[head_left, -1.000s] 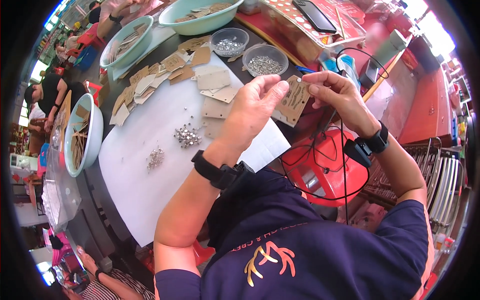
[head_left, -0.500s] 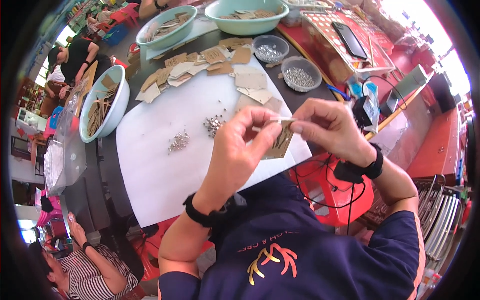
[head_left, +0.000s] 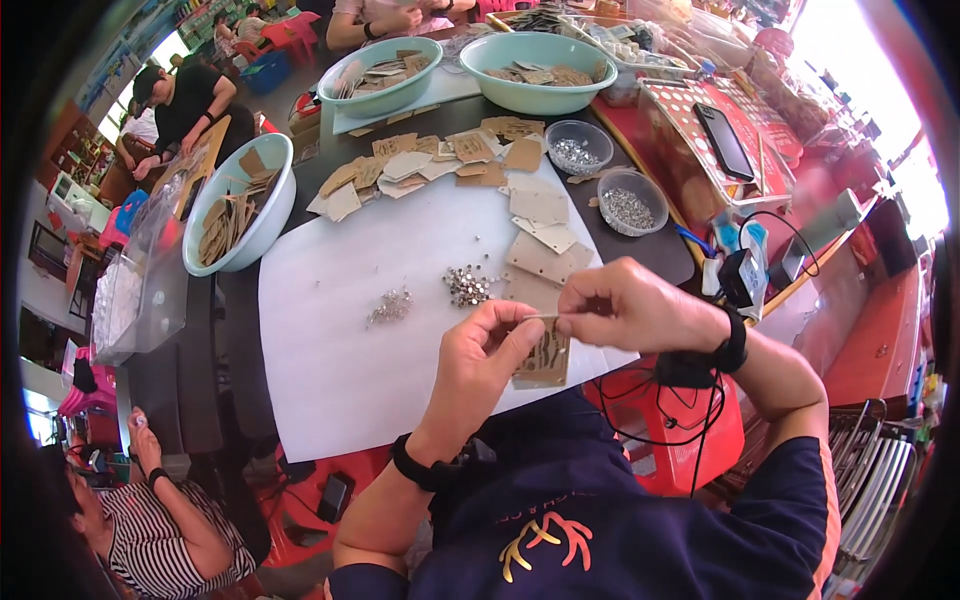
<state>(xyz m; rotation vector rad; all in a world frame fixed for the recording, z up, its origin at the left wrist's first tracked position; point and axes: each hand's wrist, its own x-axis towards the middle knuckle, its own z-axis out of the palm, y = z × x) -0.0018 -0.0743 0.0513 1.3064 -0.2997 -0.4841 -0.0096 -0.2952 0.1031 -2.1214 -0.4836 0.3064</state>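
I see a dark counter (head_left: 682, 262), partly hidden by the things on it. A big white sheet (head_left: 345, 320) lies there, with its near right part covered by the hands. Three pale blue bowls (head_left: 530, 99) stand left and far; the stuff inside hides their bottoms. The left hand (head_left: 482, 352) pinches the top left of a brown card (head_left: 541, 366), which hangs over the sheet's near right edge. The right hand (head_left: 640, 308) pinches its top right corner; I can't tell what its fingers cover. Two clear tubs (head_left: 652, 225) sit far right. Shiny metal bits (head_left: 467, 287) lie in heaps, too tiny to make out well.
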